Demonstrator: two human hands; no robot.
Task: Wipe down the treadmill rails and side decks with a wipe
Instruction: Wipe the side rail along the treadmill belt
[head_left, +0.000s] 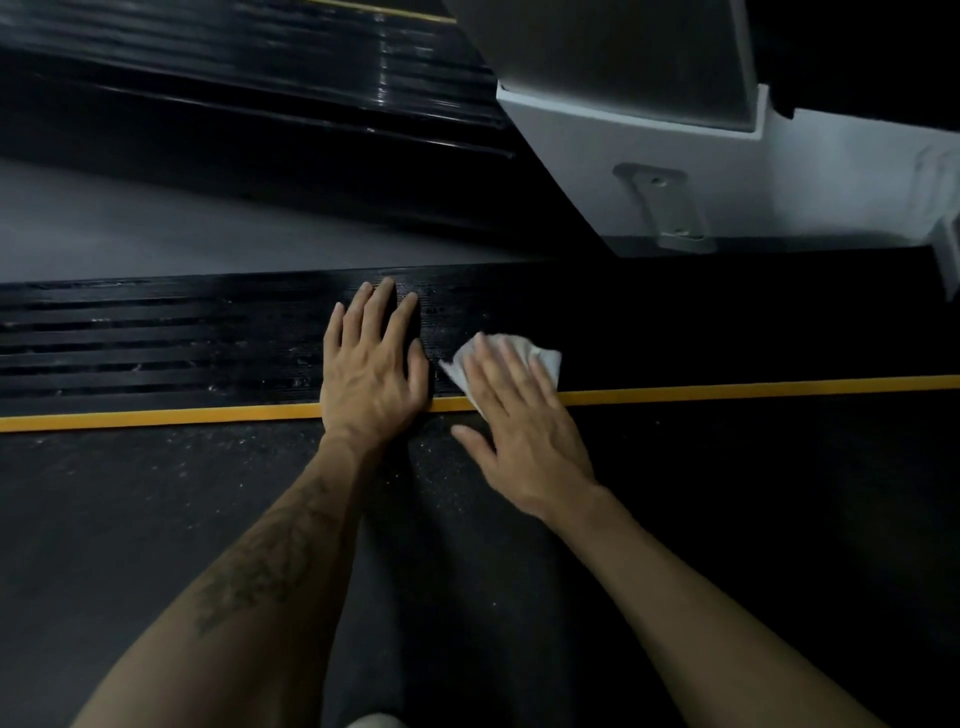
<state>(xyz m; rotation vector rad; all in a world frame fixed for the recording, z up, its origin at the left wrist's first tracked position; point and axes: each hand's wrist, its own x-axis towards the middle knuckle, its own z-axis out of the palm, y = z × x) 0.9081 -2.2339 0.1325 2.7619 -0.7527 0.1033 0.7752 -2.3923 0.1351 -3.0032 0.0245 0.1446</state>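
The long black side deck (208, 338) runs left to right. The right hand (519, 415) presses the wipe (540, 358) flat on it with straight fingers. The left hand (371, 364) lies flat, holding nothing.

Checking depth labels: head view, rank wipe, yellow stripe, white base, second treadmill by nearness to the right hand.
1. wipe, under the right hand.
2. yellow stripe, passing under that hand.
3. white base, beyond, up right.
4. second treadmill, far upper left.
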